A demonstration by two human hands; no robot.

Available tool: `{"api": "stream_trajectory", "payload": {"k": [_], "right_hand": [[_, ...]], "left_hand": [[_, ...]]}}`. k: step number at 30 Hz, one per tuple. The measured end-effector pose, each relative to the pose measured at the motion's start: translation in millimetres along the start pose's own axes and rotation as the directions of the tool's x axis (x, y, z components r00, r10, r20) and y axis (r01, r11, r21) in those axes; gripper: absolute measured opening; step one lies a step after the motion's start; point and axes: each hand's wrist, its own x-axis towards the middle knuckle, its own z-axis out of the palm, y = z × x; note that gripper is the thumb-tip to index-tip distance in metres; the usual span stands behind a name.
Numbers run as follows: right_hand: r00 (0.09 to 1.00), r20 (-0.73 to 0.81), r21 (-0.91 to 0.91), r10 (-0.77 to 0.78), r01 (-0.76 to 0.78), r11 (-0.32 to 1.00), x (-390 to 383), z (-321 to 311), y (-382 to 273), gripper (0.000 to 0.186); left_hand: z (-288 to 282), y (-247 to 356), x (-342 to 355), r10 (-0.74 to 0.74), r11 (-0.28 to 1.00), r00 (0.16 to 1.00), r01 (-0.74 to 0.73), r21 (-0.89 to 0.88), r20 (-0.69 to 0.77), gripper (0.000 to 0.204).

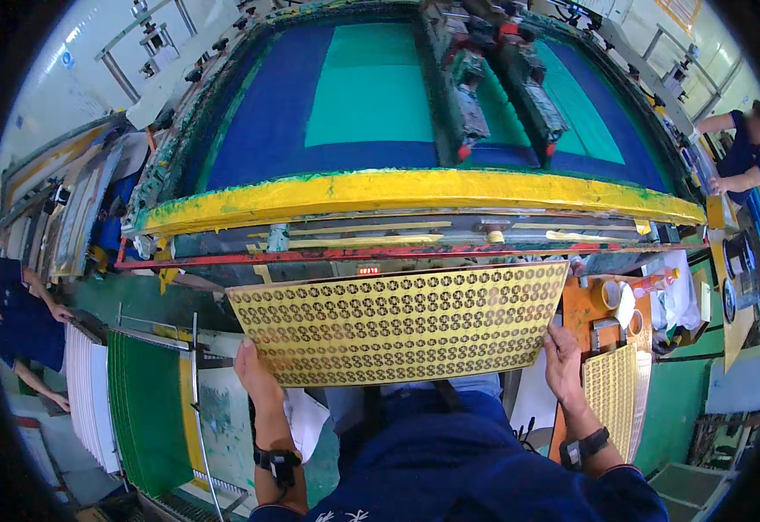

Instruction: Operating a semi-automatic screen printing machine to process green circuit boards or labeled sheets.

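Observation:
My left hand (pixel 255 370) holds a wide yellow panel (pixel 397 322) by its lower left edge, and my right hand (pixel 563 370) grips its right edge, fingers curled round it. The panel is printed with several rows of small dark round patterns and is held up at waist height. Just beyond it are a red rail (pixel 310 256) and the yellow front bar (pixel 397 184) of a screen printing frame with blue and turquoise mesh (pixel 371 87). Two squeegee heads (pixel 502 96) stand over the mesh.
Co-workers stand left (pixel 15 317) and right (pixel 741 152). Racks of green sheets (pixel 145 409) and white boards (pixel 93 400) are low left. At lower right, an orange bench (pixel 582 304) holds containers (pixel 606 294) and similar yellow panels (pixel 608 396). Frames (pixel 71 170) lean at far left.

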Motion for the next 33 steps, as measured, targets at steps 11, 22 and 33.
{"api": "stream_trajectory", "payload": {"k": [11, 22, 33], "right_hand": [[1.000, 0.005, 0.014, 0.013, -0.014, 1.000, 0.9, -2.4, 0.4, 0.025], [0.990, 0.137, 0.035, -0.015, 0.010, 0.999, -0.8, -6.4, 7.6, 0.026], [0.978, 0.207, -0.044, -0.024, 0.034, 0.998, 8.0, -7.2, 6.5, 0.028]], "left_hand": [[-16.6, -15.2, 12.5, -0.041, 0.996, 0.999, 0.039, 0.082, 0.025, 0.028], [-13.6, -18.9, 11.8, -0.029, 1.000, 0.999, 0.029, -0.006, -0.039, 0.030], [-6.8, -17.2, 14.0, -0.049, 0.999, 0.998, 0.049, -0.004, -0.031, 0.030]]}}
